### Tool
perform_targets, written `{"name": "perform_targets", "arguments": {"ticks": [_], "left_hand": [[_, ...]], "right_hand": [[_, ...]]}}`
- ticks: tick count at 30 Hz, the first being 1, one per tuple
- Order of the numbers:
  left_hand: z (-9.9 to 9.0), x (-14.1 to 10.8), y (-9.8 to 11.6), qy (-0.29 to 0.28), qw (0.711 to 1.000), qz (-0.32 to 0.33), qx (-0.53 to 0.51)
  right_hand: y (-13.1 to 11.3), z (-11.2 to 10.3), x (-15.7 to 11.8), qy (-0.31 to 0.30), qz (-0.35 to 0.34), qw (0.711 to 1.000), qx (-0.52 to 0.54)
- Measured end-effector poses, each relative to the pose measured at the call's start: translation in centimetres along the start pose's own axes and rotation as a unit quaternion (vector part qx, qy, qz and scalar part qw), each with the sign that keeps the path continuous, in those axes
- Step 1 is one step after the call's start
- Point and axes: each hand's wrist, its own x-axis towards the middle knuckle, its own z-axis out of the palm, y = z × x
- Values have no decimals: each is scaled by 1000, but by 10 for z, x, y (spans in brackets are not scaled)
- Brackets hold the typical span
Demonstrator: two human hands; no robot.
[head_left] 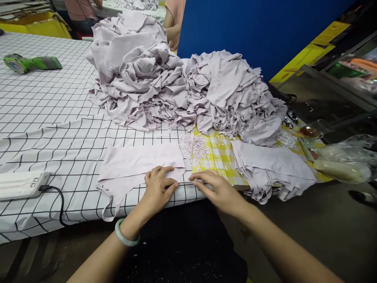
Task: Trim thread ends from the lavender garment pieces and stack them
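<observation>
A pale lilac garment piece (132,159) with thin straps lies spread at the table's front edge, its straps falling to the lower left. My left hand (160,184), a pale green bangle at its wrist, rests on the garment's lower right corner, thumb and forefinger drawn together at the edge. Opposite it, my right hand (216,188) pinches the end of a narrow pale strip (185,182) that runs between both hands. Whether the strip belongs to the garment I cannot tell. Small pale clippings (194,149) are scattered just beyond my fingers.
Two big heaps of lilac cloth (141,74) fill the back. A stack of similar garments (273,165) overhangs the front edge at right. At left are a white power bank (22,184) with a black cable and a green handheld tool (32,63). Other people sit behind.
</observation>
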Motion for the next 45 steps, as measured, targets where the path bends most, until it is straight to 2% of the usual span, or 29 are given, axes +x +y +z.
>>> {"name": "perform_targets", "arguments": {"ticks": [2, 4, 7, 9, 11, 14, 16, 19, 21, 25, 28, 34, 39, 42, 45], "left_hand": [[-1, -1, 1, 0, 1000, 9, 8], [-4, 0, 8, 16, 1000, 18, 2], [-7, 12, 27, 41, 996, 46, -66], [-7, 23, 41, 17, 987, 49, -153], [-6, 32, 51, -16, 970, 21, -241], [-4, 34, 55, -5, 952, -14, -306], [-1, 28, 52, 18, 954, 2, -300], [8, 14, 46, 34, 967, 45, -249], [16, 5, 42, 45, 975, 66, -209], [29, -8, 36, 63, 982, 70, -161], [34, -14, 35, 60, 983, 80, -154], [38, -18, 36, 96, 982, 104, -124], [38, -21, 43, 85, 985, 119, -94], [24, -19, 41, 88, 982, 125, -112], [2, -7, 22, 132, 980, 103, -106]], "right_hand": [[-2, -33, 5, -69, 51, 995, 48], [-6, -56, 15, -116, 73, 988, 66], [-14, -68, 34, -156, 46, 985, 56], [-17, -67, 42, -167, 19, 984, 56], [-15, -61, 42, -110, 18, 992, 56], [-8, -43, 25, 33, 107, 989, 94], [-5, -24, 10, 35, 178, 961, 209], [-6, 4, -1, -14, 223, 876, 427], [-8, 16, 3, -12, 241, 832, 500], [-11, 14, 17, -29, 269, 783, 561], [-11, 5, 23, -31, 256, 754, 604], [-8, 6, 27, 1, 254, 743, 619], [-13, 14, 29, 41, 231, 777, 584], [-17, 16, 29, 51, 235, 796, 555], [-18, 21, 24, 38, 260, 814, 518]]}}
